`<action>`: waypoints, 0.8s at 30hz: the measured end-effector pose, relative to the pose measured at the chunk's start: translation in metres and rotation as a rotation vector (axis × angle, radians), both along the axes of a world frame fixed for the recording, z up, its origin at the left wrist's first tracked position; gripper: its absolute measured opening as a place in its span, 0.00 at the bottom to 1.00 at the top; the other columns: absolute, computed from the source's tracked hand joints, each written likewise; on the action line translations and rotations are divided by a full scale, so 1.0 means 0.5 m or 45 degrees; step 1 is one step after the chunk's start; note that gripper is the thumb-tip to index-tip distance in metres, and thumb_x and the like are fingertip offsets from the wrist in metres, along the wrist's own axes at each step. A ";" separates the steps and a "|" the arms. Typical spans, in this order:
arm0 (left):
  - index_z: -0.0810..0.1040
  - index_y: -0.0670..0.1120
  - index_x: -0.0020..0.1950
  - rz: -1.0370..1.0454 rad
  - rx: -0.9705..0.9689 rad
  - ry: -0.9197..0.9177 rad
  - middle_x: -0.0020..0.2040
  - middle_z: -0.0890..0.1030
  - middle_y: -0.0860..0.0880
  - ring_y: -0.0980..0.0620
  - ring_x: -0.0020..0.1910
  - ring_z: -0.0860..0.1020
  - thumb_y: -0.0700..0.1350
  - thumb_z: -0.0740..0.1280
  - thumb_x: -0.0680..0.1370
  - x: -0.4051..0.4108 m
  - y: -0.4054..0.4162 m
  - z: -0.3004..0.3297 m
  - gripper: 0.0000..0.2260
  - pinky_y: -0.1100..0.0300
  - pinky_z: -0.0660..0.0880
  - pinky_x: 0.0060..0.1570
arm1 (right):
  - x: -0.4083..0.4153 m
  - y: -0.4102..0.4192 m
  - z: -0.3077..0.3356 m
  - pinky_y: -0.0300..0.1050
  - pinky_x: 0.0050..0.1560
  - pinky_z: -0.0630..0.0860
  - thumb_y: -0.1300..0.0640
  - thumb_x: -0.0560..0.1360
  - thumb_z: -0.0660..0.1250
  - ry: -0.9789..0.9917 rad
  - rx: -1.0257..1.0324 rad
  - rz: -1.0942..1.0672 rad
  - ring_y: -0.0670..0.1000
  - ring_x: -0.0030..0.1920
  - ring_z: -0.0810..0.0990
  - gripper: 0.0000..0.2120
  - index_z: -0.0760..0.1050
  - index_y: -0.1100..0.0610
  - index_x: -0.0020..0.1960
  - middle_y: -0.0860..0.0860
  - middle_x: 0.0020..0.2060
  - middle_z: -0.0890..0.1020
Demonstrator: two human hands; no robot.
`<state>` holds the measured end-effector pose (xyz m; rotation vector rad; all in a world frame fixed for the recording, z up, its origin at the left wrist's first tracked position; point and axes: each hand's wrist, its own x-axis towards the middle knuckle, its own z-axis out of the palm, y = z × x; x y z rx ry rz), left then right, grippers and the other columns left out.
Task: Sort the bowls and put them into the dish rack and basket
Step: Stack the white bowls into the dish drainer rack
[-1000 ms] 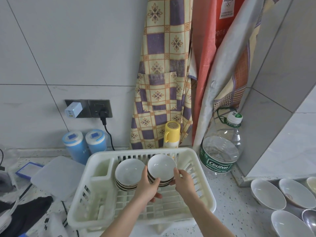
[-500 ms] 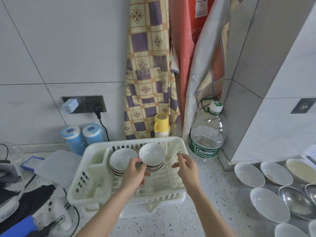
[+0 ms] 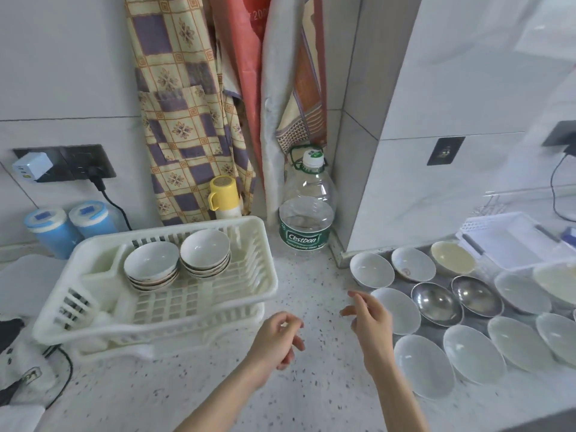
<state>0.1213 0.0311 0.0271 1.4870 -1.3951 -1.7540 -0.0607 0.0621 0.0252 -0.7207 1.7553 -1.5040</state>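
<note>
Both our hands have left the dish rack point(image 3: 258, 285): left hand point(image 3: 277, 341) and right hand point(image 3: 372, 322) hover empty, fingers loose, over the counter. Two bowl stacks point(image 3: 205, 252) sit in the rack; loose bowls point(image 3: 424, 361) lie right, white basket point(image 3: 511, 241) beyond.

Right of your right hand point(image 3: 371, 319), the farthest bowls point(image 3: 558, 339) and basket point(image 3: 514, 241) run off the frame edge, blurred.

2 bare forearms, no sleeves; left hand point(image 3: 276, 338), right hand point(image 3: 371, 322).
</note>
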 end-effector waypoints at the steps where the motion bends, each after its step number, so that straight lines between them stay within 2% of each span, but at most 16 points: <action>1: 0.78 0.44 0.53 -0.026 0.040 -0.020 0.34 0.82 0.48 0.54 0.22 0.68 0.47 0.62 0.81 -0.035 0.016 -0.014 0.08 0.63 0.61 0.22 | -0.032 0.019 -0.003 0.41 0.34 0.68 0.58 0.79 0.62 0.017 0.017 -0.010 0.48 0.32 0.75 0.09 0.82 0.53 0.49 0.48 0.32 0.84; 4: 0.75 0.46 0.60 -0.117 0.178 -0.099 0.40 0.84 0.46 0.54 0.23 0.70 0.50 0.60 0.82 -0.142 0.068 -0.058 0.11 0.63 0.63 0.23 | -0.139 0.073 -0.009 0.42 0.41 0.71 0.59 0.78 0.62 0.031 0.067 -0.083 0.47 0.38 0.80 0.09 0.81 0.50 0.48 0.48 0.32 0.85; 7: 0.68 0.50 0.64 -0.181 0.320 -0.156 0.43 0.84 0.46 0.55 0.22 0.71 0.53 0.60 0.81 -0.240 0.118 -0.088 0.14 0.65 0.63 0.23 | -0.236 0.113 -0.021 0.45 0.47 0.73 0.60 0.79 0.61 0.040 0.124 -0.133 0.49 0.44 0.81 0.10 0.80 0.51 0.49 0.51 0.35 0.85; 11: 0.60 0.53 0.65 -0.183 0.421 -0.140 0.48 0.84 0.43 0.55 0.22 0.71 0.57 0.64 0.78 -0.339 0.158 -0.111 0.21 0.64 0.63 0.22 | -0.320 0.135 -0.035 0.44 0.39 0.72 0.59 0.79 0.61 0.047 0.193 -0.143 0.49 0.38 0.77 0.08 0.79 0.52 0.48 0.52 0.37 0.85; 16: 0.64 0.54 0.68 -0.132 0.379 -0.102 0.46 0.84 0.42 0.54 0.22 0.71 0.47 0.61 0.79 -0.403 0.189 -0.133 0.18 0.64 0.62 0.22 | -0.386 0.136 -0.057 0.43 0.36 0.69 0.60 0.78 0.62 0.039 0.304 -0.066 0.48 0.31 0.71 0.07 0.78 0.52 0.47 0.51 0.38 0.84; 20: 0.69 0.54 0.63 -0.062 0.373 -0.089 0.45 0.85 0.41 0.55 0.23 0.71 0.41 0.60 0.78 -0.417 0.201 -0.135 0.15 0.64 0.63 0.23 | -0.410 0.126 -0.076 0.42 0.35 0.68 0.60 0.77 0.61 0.029 0.392 0.032 0.48 0.32 0.72 0.07 0.78 0.53 0.46 0.50 0.38 0.84; 24: 0.74 0.50 0.56 0.020 0.338 -0.130 0.37 0.84 0.43 0.55 0.24 0.69 0.37 0.58 0.76 -0.413 0.202 -0.134 0.13 0.64 0.62 0.23 | -0.419 0.123 -0.095 0.42 0.32 0.68 0.61 0.77 0.61 0.033 0.432 0.088 0.50 0.35 0.76 0.08 0.79 0.57 0.48 0.50 0.38 0.83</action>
